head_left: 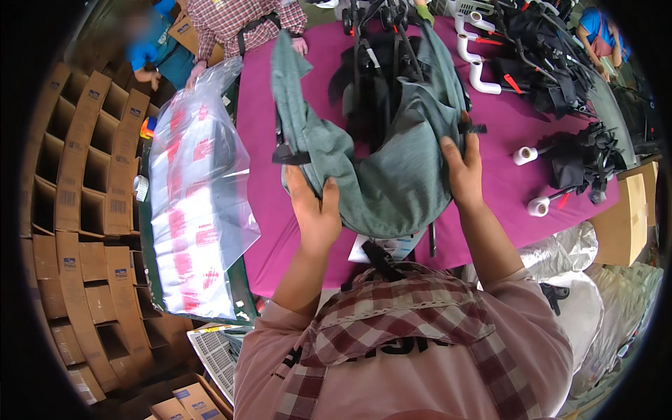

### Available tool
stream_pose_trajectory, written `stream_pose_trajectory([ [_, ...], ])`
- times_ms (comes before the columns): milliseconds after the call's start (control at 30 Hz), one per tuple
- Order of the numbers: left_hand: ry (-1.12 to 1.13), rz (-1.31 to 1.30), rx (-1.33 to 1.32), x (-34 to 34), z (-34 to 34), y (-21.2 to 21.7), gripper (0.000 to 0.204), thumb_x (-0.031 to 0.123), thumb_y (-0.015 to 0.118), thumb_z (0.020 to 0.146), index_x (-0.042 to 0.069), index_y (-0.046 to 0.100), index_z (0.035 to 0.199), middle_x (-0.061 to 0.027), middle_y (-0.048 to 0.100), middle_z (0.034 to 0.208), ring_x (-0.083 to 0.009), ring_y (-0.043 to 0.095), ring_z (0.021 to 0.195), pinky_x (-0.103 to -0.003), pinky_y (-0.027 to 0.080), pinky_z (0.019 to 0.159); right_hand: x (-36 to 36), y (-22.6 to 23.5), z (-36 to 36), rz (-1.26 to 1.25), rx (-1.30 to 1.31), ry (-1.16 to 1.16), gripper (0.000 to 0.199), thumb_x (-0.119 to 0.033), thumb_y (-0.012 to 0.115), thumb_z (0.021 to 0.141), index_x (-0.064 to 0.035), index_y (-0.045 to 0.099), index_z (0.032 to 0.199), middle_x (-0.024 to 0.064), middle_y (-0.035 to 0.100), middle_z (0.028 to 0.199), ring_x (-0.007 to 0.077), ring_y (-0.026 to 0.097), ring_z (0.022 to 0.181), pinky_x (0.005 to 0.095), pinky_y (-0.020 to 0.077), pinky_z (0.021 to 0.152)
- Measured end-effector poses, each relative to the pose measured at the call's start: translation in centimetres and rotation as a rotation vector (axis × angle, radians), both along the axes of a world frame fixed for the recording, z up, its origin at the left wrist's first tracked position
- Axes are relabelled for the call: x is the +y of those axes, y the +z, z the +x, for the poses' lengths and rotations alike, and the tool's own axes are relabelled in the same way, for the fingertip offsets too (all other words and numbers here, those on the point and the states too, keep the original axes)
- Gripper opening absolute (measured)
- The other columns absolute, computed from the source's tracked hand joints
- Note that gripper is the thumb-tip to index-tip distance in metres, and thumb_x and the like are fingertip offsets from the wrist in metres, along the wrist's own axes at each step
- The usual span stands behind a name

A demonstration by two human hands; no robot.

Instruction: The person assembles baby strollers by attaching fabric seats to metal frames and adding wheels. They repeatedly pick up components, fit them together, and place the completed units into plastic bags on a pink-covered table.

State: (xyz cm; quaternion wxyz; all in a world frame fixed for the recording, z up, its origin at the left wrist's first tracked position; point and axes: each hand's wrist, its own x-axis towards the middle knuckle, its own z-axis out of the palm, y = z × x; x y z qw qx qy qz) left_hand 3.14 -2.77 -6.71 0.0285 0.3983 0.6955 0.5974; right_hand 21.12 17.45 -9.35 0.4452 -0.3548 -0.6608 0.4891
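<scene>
The fingers of the left hand point(315, 210) curl over the lower left edge of a grey-green fabric cover point(392, 175), thumb on top, pinching the cloth. The right hand point(464, 170) lies on the cover's right side with fingers pressed together and pointing up, thumb spread out against the fabric; its fingertips reach a small black strap point(474, 129). The cover drapes over a black folded frame point(381, 63) that lies in the middle of the table point(280, 231), which is spread with a magenta cloth; the cover's lower end hangs near the table's near edge. At the left edge a clear plastic bag point(192, 203) with red print lies flat. Toward the right edge sit white plastic tubes point(476, 66) and black fabric bundles point(581, 161). Beyond the far left corner another person's hands point(299, 45) rest on the table.
</scene>
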Motion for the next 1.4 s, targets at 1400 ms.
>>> stream_pose_trajectory([
  [1400,-0.218,-0.357,0.27,27.5,-10.3,-10.8,0.039,0.022,0.052,0.1,-0.001,0.053,0.132,-0.0198,0.055,0.134,-0.0371,0.051,0.123,-0.044,0.038,0.105,21.6,-14.8,1.6,0.183,-0.308,-0.042,0.027,-0.012,0.044,0.103,0.0041,0.062,0.114,0.0167,0.064,0.11,0.0266,0.061,0.105,0.0358,0.0457,0.094],
])
